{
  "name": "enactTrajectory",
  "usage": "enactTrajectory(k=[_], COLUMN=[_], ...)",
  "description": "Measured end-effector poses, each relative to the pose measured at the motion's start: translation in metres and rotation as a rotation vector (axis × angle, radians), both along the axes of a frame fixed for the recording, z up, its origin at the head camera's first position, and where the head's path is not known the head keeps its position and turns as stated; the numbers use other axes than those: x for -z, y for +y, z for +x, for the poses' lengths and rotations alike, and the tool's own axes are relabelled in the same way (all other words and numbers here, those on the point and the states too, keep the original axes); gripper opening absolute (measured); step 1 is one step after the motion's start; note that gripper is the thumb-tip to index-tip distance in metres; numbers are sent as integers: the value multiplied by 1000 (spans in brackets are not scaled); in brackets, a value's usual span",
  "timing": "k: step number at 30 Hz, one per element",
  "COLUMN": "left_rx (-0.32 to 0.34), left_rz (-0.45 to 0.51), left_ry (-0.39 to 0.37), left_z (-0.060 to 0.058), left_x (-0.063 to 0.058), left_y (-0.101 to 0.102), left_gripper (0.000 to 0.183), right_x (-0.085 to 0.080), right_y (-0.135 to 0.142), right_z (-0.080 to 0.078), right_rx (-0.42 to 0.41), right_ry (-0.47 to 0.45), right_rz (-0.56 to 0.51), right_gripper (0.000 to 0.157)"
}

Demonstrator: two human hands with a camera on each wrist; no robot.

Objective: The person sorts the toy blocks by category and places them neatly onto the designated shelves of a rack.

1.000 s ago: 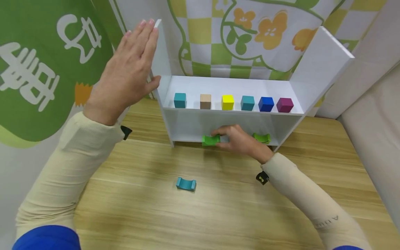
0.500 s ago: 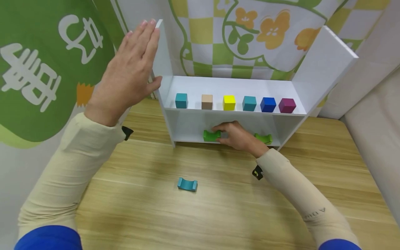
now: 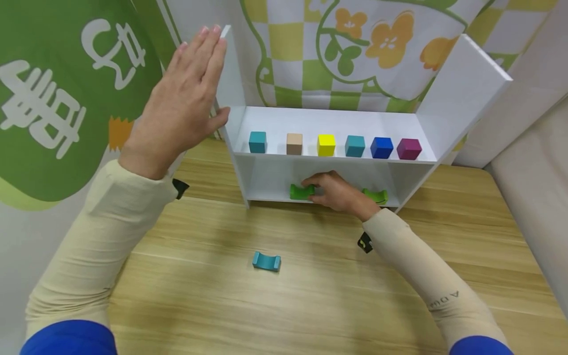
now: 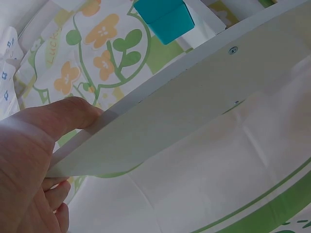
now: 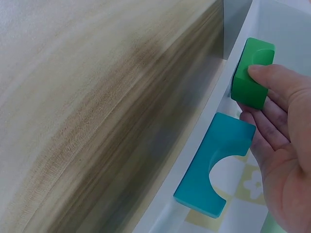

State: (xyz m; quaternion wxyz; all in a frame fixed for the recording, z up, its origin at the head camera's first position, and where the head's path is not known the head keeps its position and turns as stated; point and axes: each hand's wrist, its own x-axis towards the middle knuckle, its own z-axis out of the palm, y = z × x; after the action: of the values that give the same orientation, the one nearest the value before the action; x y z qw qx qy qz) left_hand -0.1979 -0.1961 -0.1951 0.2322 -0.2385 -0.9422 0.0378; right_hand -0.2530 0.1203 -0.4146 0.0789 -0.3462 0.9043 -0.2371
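Note:
In the head view my left hand (image 3: 177, 98) holds the left side panel of a white shelf (image 3: 333, 118); the left wrist view shows my thumb and fingers on opposite sides of the panel (image 4: 146, 116). My right hand (image 3: 339, 192) pinches a green arch block (image 3: 301, 192) between thumb and fingers, close at the lower shelf's front edge. Its curved hollow faces up in the head view. To the right, partly behind my wrist, lies another arch block (image 3: 376, 196), which looks lime green there but teal in the right wrist view (image 5: 214, 165).
Along the upper shelf stand several small cubes, among them a yellow cube (image 3: 326, 145), a beige cube (image 3: 294, 144) and a purple cube (image 3: 409, 149). A teal arch block (image 3: 266, 262) lies on the wooden table (image 3: 222, 305). Behind the shelf hangs a patterned cloth (image 3: 288, 59).
My right hand has moved the green arch block slightly back, from the lower shelf's front edge further onto it. My left hand stays on the side panel.

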Motion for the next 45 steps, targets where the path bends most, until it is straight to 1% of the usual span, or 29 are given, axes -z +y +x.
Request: enactTrajectory(k=[8,13,16,20,24,26,31,33,36,40,45], left_rx=[6,-1,-8,-18,-28,-32,-33,-32,-30,-24,-15], left_rz=[8,2,-3,-10,-17,-18,-18,-18,-15,-6,7], left_ry=[-1,-10,-18,-22,-19,-20,-21,-21,-19,-11,-1], left_z=[0,-1,-1,-1,0,0,-1,-1,-1,-1,-2], left_x=[1,1,1,0,0,0,-1,-1,-2,-2,-1], left_y=[1,2,2,2,2,2,2,2,2,3,3], left_gripper=[100,100,101,100,100,100,100,99,99,99,98], right_x=[-1,-9,-18,-28,-32,-32,-26,-21,-11,3,21], right_y=[0,1,0,-6,-13,-17,-26,-30,-36,-42,-49], right_z=[1,6,12,23,36,43,59,66,74,86,101], right_rx=[-7,-30,-57,-81,-123,-146,-178,-189,-218,-250,-281], right_ry=[2,30,47,37,55,44,-32,-45,-62,-118,-129], right_rz=[47,45,18,3,17,13,-2,3,11,0,-22], right_gripper=[44,47,45,42,43,42,43,44,44,42,40])
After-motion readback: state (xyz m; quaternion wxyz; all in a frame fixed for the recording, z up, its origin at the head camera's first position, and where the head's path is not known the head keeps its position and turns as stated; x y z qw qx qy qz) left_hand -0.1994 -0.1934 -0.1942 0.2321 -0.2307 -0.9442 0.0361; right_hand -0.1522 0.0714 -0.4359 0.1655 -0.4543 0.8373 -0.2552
